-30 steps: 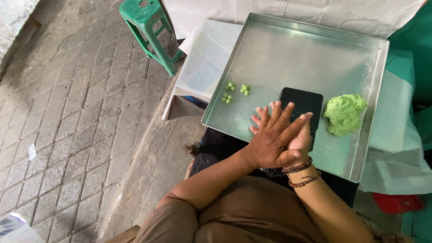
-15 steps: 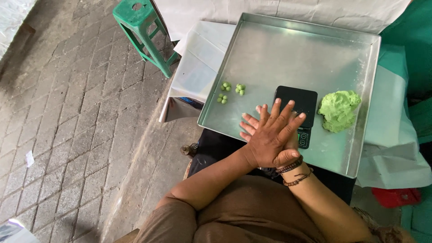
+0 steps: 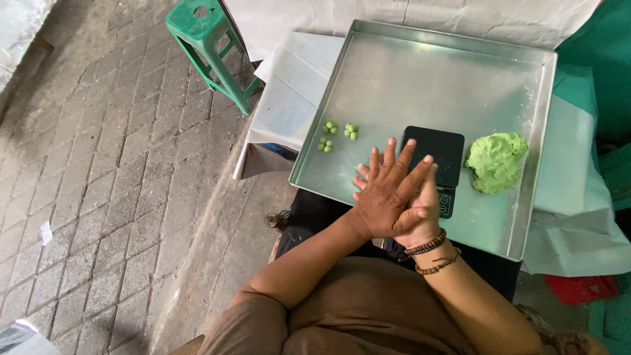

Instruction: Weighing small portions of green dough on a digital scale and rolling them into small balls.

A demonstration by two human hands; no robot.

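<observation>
Head view: the left hand (image 3: 388, 200) lies flat on top of the right hand (image 3: 420, 217), palms pressed together, fingers (image 3: 394, 158) stretched out straight and fanned; whether anything sits between the palms can't be told. Both hands hover over the near edge of the metal tray (image 3: 427, 72), partly covering the black scale (image 3: 437, 154). Just right of the scale, a lump of green dough (image 3: 496, 161) rests on the tray. To the left, three clusters of small green balls (image 3: 338, 135) sit near the tray's left rim. Beaded bracelets (image 3: 430, 253) circle the right wrist. A green stool (image 3: 210, 43) stands on the brick floor, well apart
</observation>
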